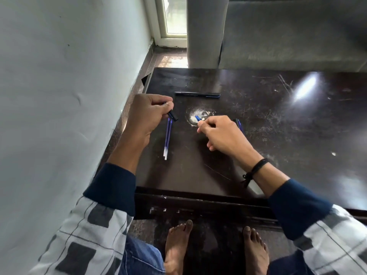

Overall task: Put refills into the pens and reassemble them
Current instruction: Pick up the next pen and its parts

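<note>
1. The left grip [148, 114] is clasping a dark pen barrel [172, 115] at centre left of the frame.
2. The right grip [222, 133] is pinching a blue pen tip [197, 117] at centre.
3. Two refills [167, 138] are lying side by side on the worktop [278, 135], just below the left grip.
4. A whole pen [197, 94] is lying above them, apart.

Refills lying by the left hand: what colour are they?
The refills are blue along most of their length, clear at the near ends; head view.

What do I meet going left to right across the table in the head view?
Left hand gripping a short black pen piece → two thin blue-ink refills → small blue pen tip → right hand pinching it → dark pen parts, partly hidden behind it.
</note>
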Action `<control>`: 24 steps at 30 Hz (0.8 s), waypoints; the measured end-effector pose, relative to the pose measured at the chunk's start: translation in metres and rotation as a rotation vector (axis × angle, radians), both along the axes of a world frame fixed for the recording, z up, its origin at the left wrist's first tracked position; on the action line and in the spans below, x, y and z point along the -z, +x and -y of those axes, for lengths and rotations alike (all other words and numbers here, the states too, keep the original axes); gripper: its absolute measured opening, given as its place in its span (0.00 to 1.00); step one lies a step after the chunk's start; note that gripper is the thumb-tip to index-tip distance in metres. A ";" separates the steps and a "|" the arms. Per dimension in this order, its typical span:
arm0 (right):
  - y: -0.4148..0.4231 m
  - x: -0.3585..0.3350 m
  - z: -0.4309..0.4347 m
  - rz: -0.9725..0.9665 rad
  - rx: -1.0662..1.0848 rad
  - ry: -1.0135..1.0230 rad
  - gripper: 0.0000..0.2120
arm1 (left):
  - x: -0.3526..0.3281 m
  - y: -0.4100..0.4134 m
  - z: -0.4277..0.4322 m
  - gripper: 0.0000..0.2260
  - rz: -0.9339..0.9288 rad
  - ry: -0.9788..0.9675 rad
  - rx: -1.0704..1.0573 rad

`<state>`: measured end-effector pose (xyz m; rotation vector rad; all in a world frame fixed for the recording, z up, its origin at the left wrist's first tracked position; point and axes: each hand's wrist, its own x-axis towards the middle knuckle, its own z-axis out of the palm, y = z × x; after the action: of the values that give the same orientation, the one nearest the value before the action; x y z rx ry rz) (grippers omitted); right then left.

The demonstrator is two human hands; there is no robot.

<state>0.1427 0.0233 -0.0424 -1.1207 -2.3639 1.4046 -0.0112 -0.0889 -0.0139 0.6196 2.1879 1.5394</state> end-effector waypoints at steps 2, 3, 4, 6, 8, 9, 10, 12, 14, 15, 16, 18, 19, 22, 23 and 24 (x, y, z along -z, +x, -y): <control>-0.002 0.000 -0.001 -0.103 0.105 -0.216 0.15 | 0.005 0.002 -0.001 0.08 -0.074 -0.123 0.099; -0.003 -0.001 -0.001 -0.147 0.147 -0.306 0.15 | 0.008 0.005 -0.004 0.08 -0.118 -0.194 0.149; -0.004 -0.002 -0.002 -0.180 0.181 -0.370 0.14 | 0.012 0.009 -0.007 0.08 -0.171 -0.275 0.198; -0.005 -0.003 -0.004 -0.210 0.228 -0.437 0.12 | 0.017 0.019 -0.013 0.09 -0.266 -0.429 0.272; -0.003 -0.002 -0.007 -0.216 0.249 -0.453 0.10 | 0.020 0.026 -0.018 0.11 -0.277 -0.494 0.301; -0.002 -0.002 -0.008 -0.219 0.250 -0.447 0.09 | 0.022 0.027 -0.019 0.12 -0.274 -0.508 0.303; -0.002 -0.001 -0.009 -0.224 0.248 -0.437 0.09 | 0.022 0.029 -0.020 0.13 -0.274 -0.523 0.302; -0.001 -0.001 -0.010 -0.234 0.245 -0.415 0.10 | 0.022 0.030 -0.020 0.13 -0.286 -0.556 0.305; -0.001 -0.002 -0.010 -0.239 0.245 -0.414 0.09 | 0.022 0.031 -0.020 0.14 -0.301 -0.579 0.307; -0.001 -0.002 -0.010 -0.238 0.245 -0.419 0.09 | 0.021 0.031 -0.020 0.14 -0.300 -0.591 0.309; -0.001 -0.001 -0.010 -0.231 0.244 -0.418 0.09 | 0.020 0.032 -0.021 0.14 -0.299 -0.601 0.312; -0.001 0.001 -0.011 -0.207 0.243 -0.388 0.08 | 0.021 0.032 -0.021 0.15 -0.295 -0.618 0.326; -0.002 0.002 -0.012 -0.198 0.245 -0.371 0.08 | 0.021 0.032 -0.021 0.15 -0.294 -0.621 0.334; -0.002 0.002 -0.013 -0.197 0.259 -0.361 0.07 | 0.021 0.031 -0.020 0.13 -0.303 -0.575 0.339; -0.002 0.002 -0.014 -0.205 0.264 -0.370 0.07 | 0.021 0.029 -0.020 0.11 -0.301 -0.537 0.338; -0.002 0.002 -0.015 -0.215 0.270 -0.383 0.07 | 0.021 0.028 -0.019 0.10 -0.286 -0.488 0.342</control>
<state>0.1406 0.0382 -0.0443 -1.2448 -1.7674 1.8139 0.0172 -0.0700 -0.0347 1.0247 2.3796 0.7427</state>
